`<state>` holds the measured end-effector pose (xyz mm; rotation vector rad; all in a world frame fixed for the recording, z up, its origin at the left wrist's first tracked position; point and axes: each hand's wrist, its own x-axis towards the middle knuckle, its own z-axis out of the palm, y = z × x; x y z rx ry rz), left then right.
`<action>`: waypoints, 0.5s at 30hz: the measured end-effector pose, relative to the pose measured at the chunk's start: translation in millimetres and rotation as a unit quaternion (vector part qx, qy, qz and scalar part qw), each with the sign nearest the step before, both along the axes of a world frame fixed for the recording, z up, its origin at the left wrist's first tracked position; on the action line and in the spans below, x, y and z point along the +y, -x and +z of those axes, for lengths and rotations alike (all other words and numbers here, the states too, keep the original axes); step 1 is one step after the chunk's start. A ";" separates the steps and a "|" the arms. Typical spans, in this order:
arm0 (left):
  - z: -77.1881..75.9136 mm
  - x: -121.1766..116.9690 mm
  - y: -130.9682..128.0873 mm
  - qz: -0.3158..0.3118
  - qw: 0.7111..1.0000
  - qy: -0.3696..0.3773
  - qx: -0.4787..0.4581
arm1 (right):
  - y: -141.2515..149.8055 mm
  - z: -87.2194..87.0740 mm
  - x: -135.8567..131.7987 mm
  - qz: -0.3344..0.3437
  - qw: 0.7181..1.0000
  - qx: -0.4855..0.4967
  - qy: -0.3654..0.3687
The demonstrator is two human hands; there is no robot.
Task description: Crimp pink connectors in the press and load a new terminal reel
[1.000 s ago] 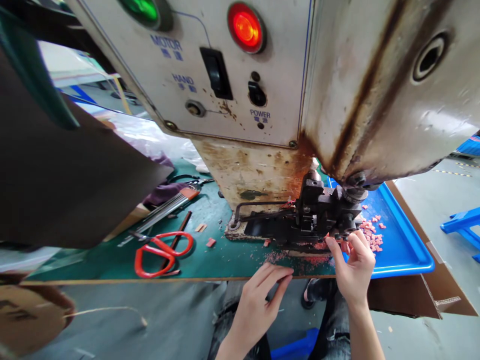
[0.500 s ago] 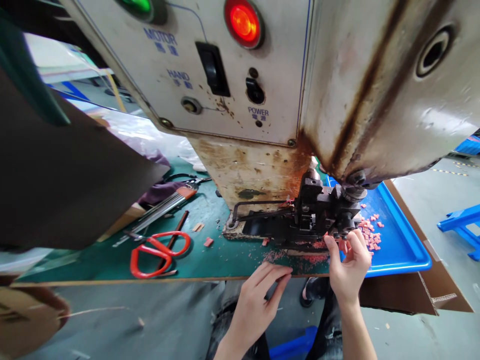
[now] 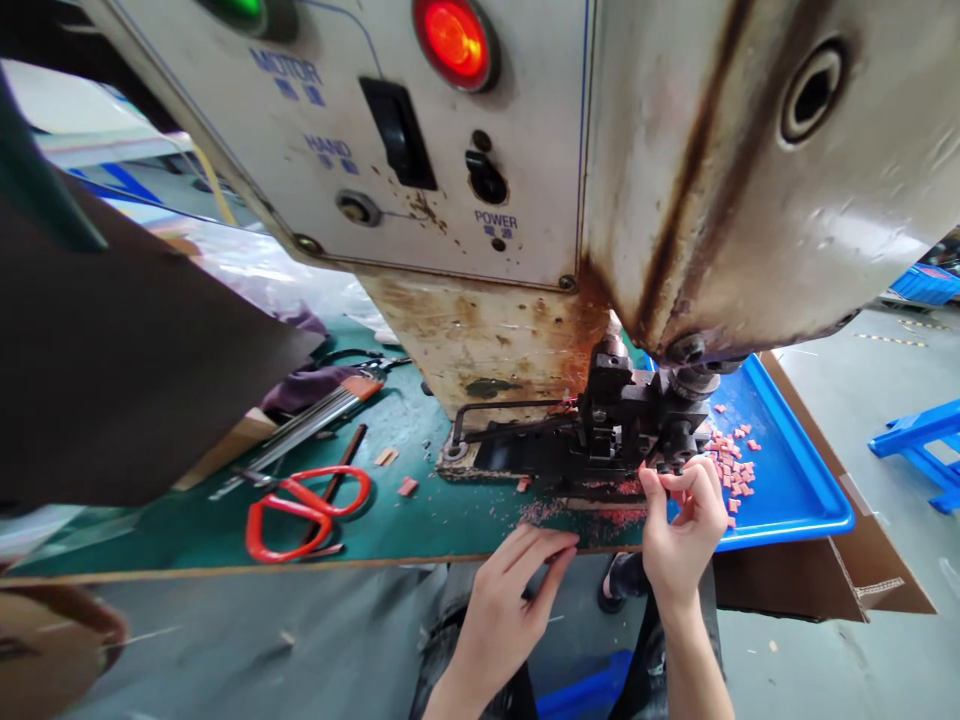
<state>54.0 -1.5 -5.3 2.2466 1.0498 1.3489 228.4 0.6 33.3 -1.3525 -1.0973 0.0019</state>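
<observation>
My right hand is up against the black tooling under the machine head, thumb and forefinger pinched together. A bit of pink shows at its fingertips, most of it hidden by the fingers and the tooling. Lower and to the left, my left hand hovers at the bench's front edge, its thumb and fingertips closed together; whatever they hold, if anything, is too small to make out. Beside the right hand, several small pink pieces lie in a blue tray. Pink crumbs are scattered before the tooling.
The machine's control panel with a lit red lamp looms above. Red-handled scissors, a set of hex keys and a loose pink piece lie on the green bench top. A cardboard box sits beneath the tray.
The view has shifted slightly, so the machine and bench appear a little further left. Both hands keep nearly the same pose, the right one still at the tooling.
</observation>
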 end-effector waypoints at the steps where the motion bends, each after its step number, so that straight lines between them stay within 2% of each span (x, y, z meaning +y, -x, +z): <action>1: 0.2 -0.1 -0.2 0.000 1.000 0.002 0.001 | 0.1 0.0 -0.1 0.000 1.000 0.001 -0.001; 10: 0.4 -0.5 0.5 0.000 1.000 0.005 -0.003 | -0.5 -5.8 -0.3 -0.016 1.000 0.008 0.009; 15: 2.3 -1.5 0.3 0.000 1.000 0.001 -0.005 | -4.4 -8.9 -6.7 0.004 0.998 -0.019 -0.060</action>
